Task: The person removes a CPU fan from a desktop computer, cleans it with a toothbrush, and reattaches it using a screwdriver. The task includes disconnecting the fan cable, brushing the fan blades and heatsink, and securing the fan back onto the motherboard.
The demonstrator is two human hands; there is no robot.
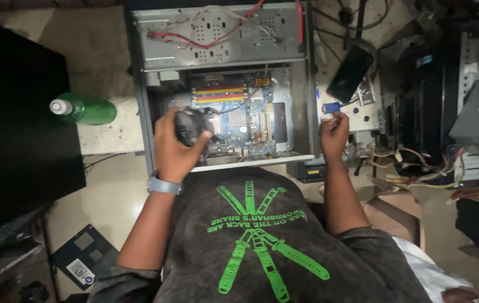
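An open desktop computer case (pixel 140 84) lies in front of me with its blue motherboard (pixel 245 120) showing. My left hand (pixel 173 148) is closed around a black round cooler fan (pixel 190 124), held over the lower left of the board. A grey watch sits on that wrist. My right hand (pixel 334 133) rests at the right edge of the case, fingers curled on a small object next to a blue cable plug (pixel 330 108). Coloured memory slots (pixel 220 93) lie at the top of the board. Red cables (pixel 211 39) cross the metal drive bay.
A green bottle (pixel 87 110) lies on its side left of the case. A black phone (pixel 350 74) rests on the right. Bundles of wires (pixel 419 163) and other computer parts crowd the right side. A dark panel (pixel 15 129) fills the left.
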